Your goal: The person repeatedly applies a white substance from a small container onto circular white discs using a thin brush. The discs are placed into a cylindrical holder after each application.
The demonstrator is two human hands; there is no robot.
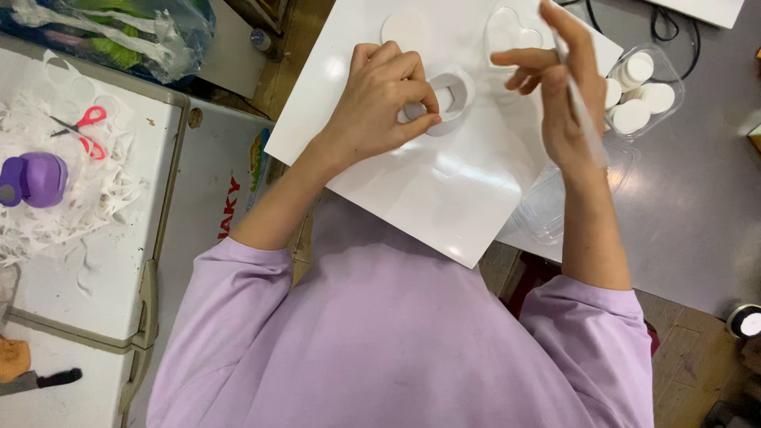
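Beside right hand, clear tray holding white discs.

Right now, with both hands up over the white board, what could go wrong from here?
1. The left hand pinches a small white ring-shaped piece only at its edge; it could bend or slip out of the fingers.
2. The right hand holds a thin white stick close above the clear heart-shaped mould; a stray move might knock it.
3. The white board overhangs the table edge toward the person, so pressing down could tip it.
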